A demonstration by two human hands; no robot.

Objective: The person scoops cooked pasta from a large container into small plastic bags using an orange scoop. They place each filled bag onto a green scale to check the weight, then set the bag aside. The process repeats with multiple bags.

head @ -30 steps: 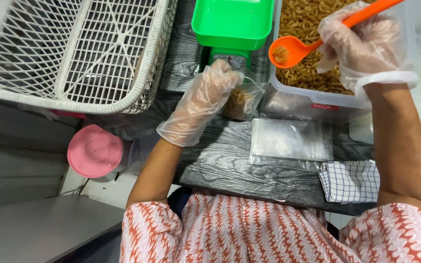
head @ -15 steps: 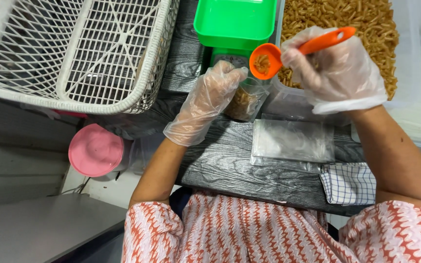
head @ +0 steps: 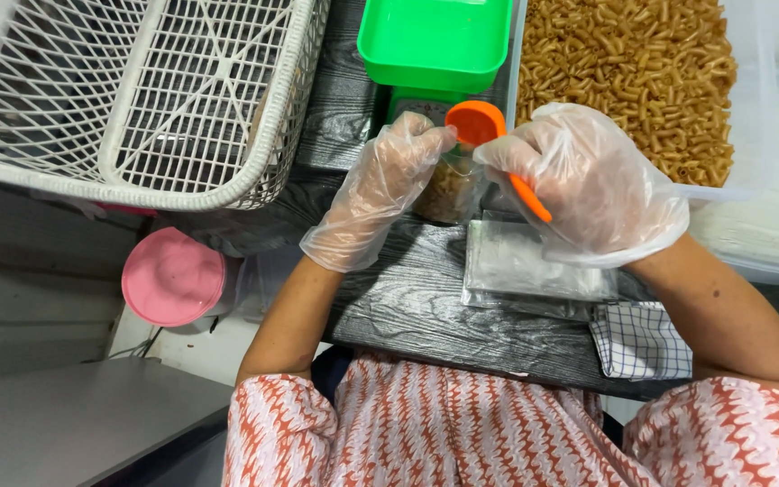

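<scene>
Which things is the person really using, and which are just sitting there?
In use:
left hand holding small bag
right hand tipping orange scoop
tub of pasta

Lying about:
white basket
pink lid
checked cloth
green tray

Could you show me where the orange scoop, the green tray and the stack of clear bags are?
orange scoop [head: 477,123], head view, on its round bowl.
green tray [head: 435,41], head view, on its inside floor.
stack of clear bags [head: 526,266], head view, on the top bag.

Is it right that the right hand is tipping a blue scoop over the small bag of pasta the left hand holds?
Not quite: the head view shows the scoop is orange, not blue. The right hand does tip it over the small bag of pasta held by the left hand.
</scene>
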